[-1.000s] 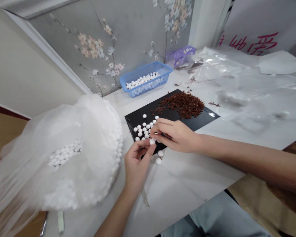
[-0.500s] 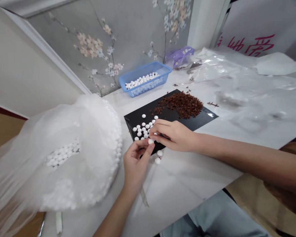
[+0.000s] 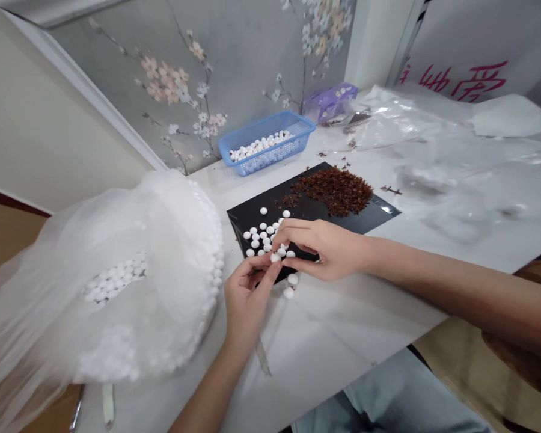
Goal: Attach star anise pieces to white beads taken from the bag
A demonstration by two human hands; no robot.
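The left hand (image 3: 246, 294) pinches one white bead (image 3: 276, 257) between thumb and forefinger, low over the near left edge of a black sheet (image 3: 372, 220); the right hand (image 3: 331, 248) meets it from the right, thumb and forefinger curved a little apart, their tips at the bead; loose beads (image 3: 255, 244) show through that gap and farther left on the sheet; whether the right fingertips grip some small bit as well, I cannot tell.

The step in hand looks to be close fingertip work on that single bead, the left hand steadying while the right works at it; the next move seems to call for a firm left pinch and a small, exact touch from the right, without knocking the loose beads beside it.

Brown bits (image 3: 340, 191) are heaped on the far right part of the sheet; two beads (image 3: 289, 293) lie on the table (image 3: 333, 331) just off its near edge; a blue basket (image 3: 297, 147) with more beads stands at the far side; white netting (image 3: 171, 240) bulks large at the left.
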